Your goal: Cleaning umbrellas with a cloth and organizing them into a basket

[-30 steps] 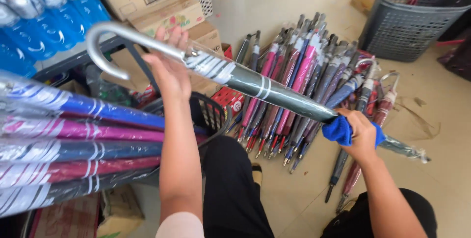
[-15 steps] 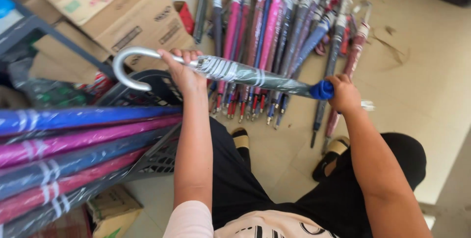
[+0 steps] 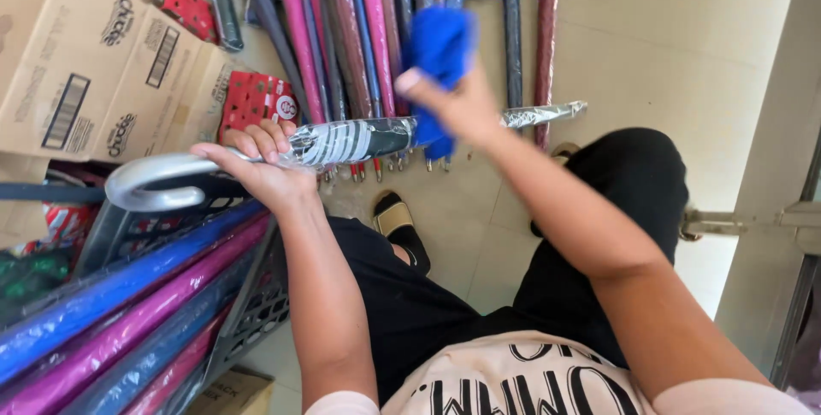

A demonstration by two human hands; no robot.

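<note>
**Over the lap, a wrapped umbrella gets wiped**

Above the knees, the left hand is clenched around the wrapped umbrella just past its curved grey handle. The right hand pinches a blue cloth, now lifted up off the umbrella's middle rather than near its tip as half a second ago. Beyond the umbrella lie floor umbrellas; left of it, a basket.

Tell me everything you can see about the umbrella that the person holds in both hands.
The folded umbrella is dark green with pale stripes, wrapped in clear glossy plastic. It has a curved silver-grey crook handle at the left and a thin wrapped tip at the right. It lies almost level above the person's lap. The left hand grips it near the handle; the right hand presses a blue cloth against it.
</note>
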